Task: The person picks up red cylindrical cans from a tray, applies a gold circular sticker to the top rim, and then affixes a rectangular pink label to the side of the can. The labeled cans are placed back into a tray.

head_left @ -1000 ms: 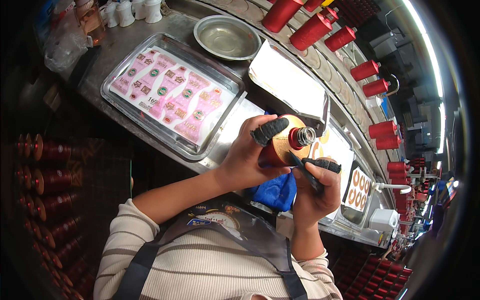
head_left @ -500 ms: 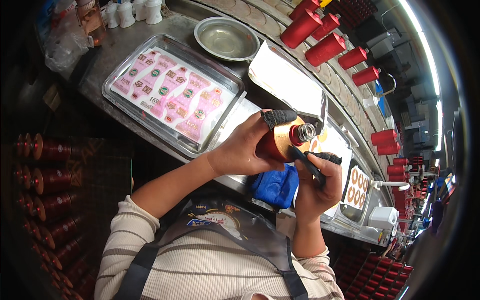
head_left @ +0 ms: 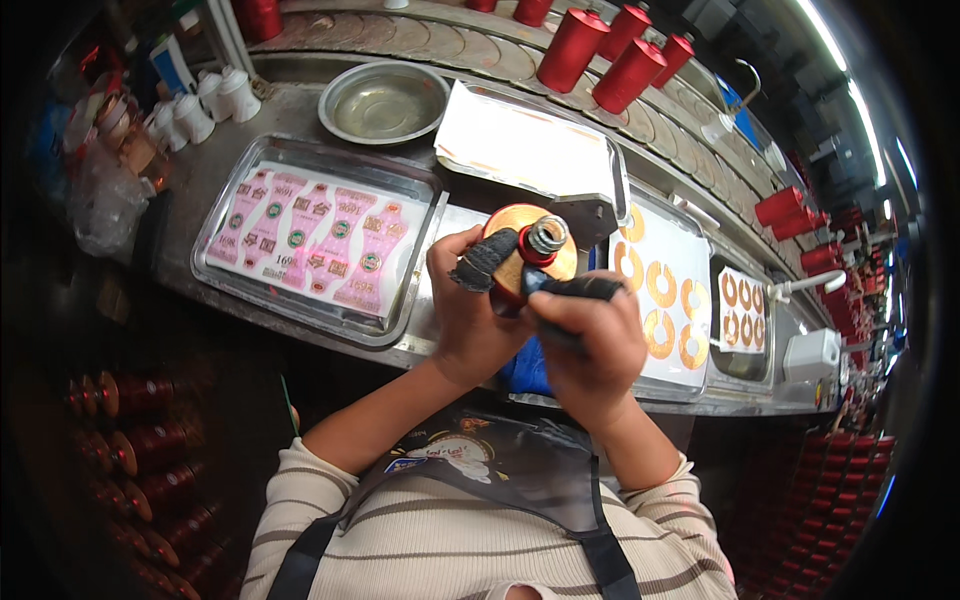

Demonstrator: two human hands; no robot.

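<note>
My left hand is wrapped round a red bottle with a clear threaded neck and a gold ring on its shoulder. A black fabric cover sits on a digit of that hand, against the gold ring. Closed round a small dark tool, my right hand holds its tip against the gold shoulder beside the neck. The tool's exact kind is hidden by my fingers. Another black cover is on a digit of my right hand. A blue cloth lies partly hidden below the bottle.
Left is a metal tray of pink labels; behind stand a round metal basin and a tray of white sheets. Gold ring stickers lie right. Red bottles stand on the far conveyor. White stoppers stand far left.
The view has swung to the right. The bottle is tipped more toward me, its gold shoulder facing up, and my right hand has moved higher, bringing the tool closer to the neck.
</note>
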